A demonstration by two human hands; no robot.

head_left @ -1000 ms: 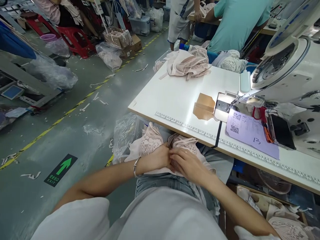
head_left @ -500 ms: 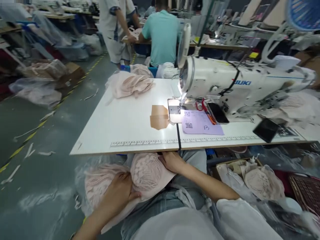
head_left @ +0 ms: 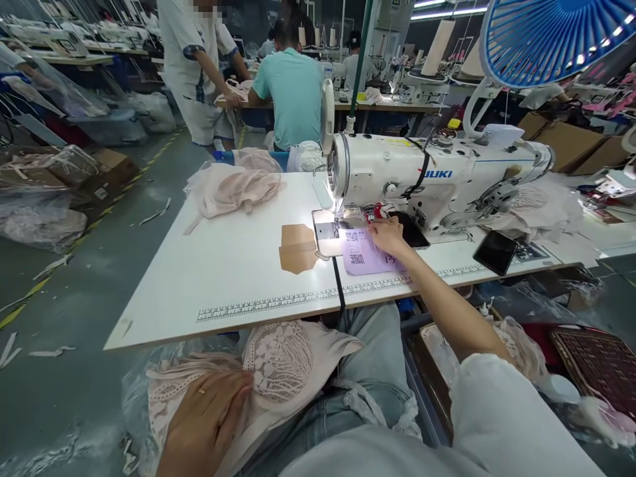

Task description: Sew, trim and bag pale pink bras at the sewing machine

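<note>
A pale pink lace bra (head_left: 283, 361) lies across my lap, one moulded cup facing up. My left hand (head_left: 211, 411) is closed over the bra's gathered side, with its fingertips hidden in the fabric. On the table, my right hand (head_left: 386, 237) has its fingers curled over a pair of red-handled scissors (head_left: 378, 211), mostly hidden beneath it. Under that hand lies a purple paper slip (head_left: 365, 260) with printed codes and a handwritten number. Just left of it are the needle plate (head_left: 325, 232) and presser foot of the white sewing machine (head_left: 397, 165).
A brown paper piece (head_left: 298, 248) lies left of the needle plate. Pink garments (head_left: 233, 189) are heaped at the table's far left. A black phone (head_left: 495, 252) rests near the right front edge. A blue fan (head_left: 556, 43) hangs above. Two people (head_left: 291, 93) work beyond.
My right hand has left the bra and moved up onto the table, over the scissors. My left hand stays on the bra. The view has shifted right.
</note>
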